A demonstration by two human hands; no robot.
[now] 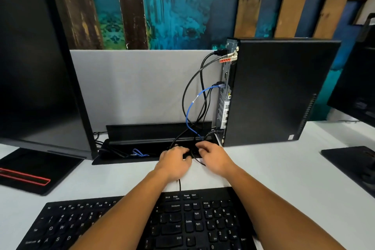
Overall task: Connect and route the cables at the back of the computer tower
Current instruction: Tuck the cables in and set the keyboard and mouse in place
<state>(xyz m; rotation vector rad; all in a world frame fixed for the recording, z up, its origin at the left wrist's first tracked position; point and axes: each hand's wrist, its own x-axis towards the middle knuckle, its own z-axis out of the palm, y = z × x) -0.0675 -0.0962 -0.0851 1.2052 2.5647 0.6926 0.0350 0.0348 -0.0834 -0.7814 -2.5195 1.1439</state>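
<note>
Cables filled the black recessed cable tray [113, 144] in the white tabletop [274, 168]: a blue network cable [140, 153] lay coiled at left. Left hand [174, 160] and right hand [213, 157], fingers curled, gripped a thin black cable [197, 160] at the tray's edge, beside the upright black computer tower [280, 91].

Head view, forward-down, close over desk [263, 168]

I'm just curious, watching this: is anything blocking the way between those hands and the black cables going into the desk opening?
Nothing visible. The left hand and right hand are already on the thin black cables at the front edge of the black desk cable tray, beside the black computer tower.
</note>
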